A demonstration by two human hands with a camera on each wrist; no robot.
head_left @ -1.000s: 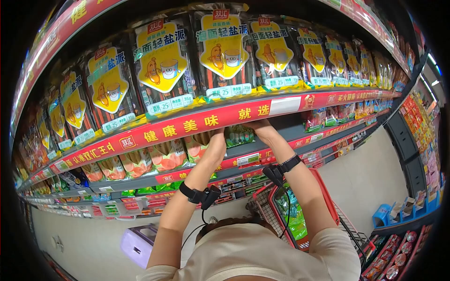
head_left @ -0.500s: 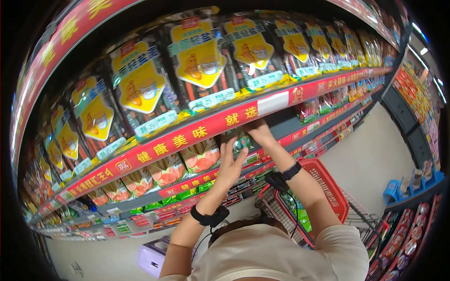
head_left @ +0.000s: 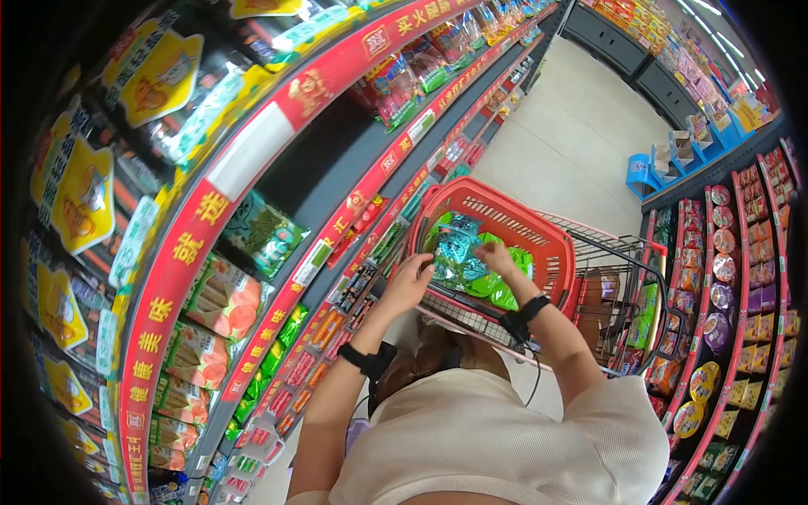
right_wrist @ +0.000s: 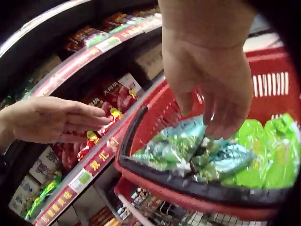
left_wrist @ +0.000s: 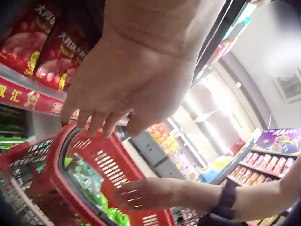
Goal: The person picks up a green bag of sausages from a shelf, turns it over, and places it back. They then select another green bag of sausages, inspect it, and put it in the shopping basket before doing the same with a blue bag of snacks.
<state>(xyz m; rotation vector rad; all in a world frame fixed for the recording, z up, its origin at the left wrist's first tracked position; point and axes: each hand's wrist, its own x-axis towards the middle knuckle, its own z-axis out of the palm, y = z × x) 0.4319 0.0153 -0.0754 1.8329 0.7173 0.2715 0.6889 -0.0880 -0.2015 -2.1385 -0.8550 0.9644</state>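
Note:
My right hand (head_left: 502, 259) hangs over a red shopping basket (head_left: 551, 244), fingers pointing down and relaxed. Right below its fingertips lie teal-and-clear packets (right_wrist: 176, 141) inside the basket. In the right wrist view, thumb and fingers stand apart with nothing between them. Bright green packets (right_wrist: 251, 146) lie beside the teal ones. My left hand (head_left: 406, 286) is near the basket's shelf-side rim, its fingers extended and holding nothing; the right wrist view shows its straight fingers too. The basket sits on a wire shopping cart (head_left: 602, 295).
Shelves with a red printed strip (head_left: 210, 202) run along the left. A dark green packet (head_left: 265, 231) stands on the shelf near pink-and-tan packets (head_left: 223, 295). Blue display bins (head_left: 665, 168) and a shelf of cup-shaped packages (head_left: 705, 383) are at the right.
Both hands have come out from under the red shelf strip and moved right to the basket. The head view has turned right toward the cart.

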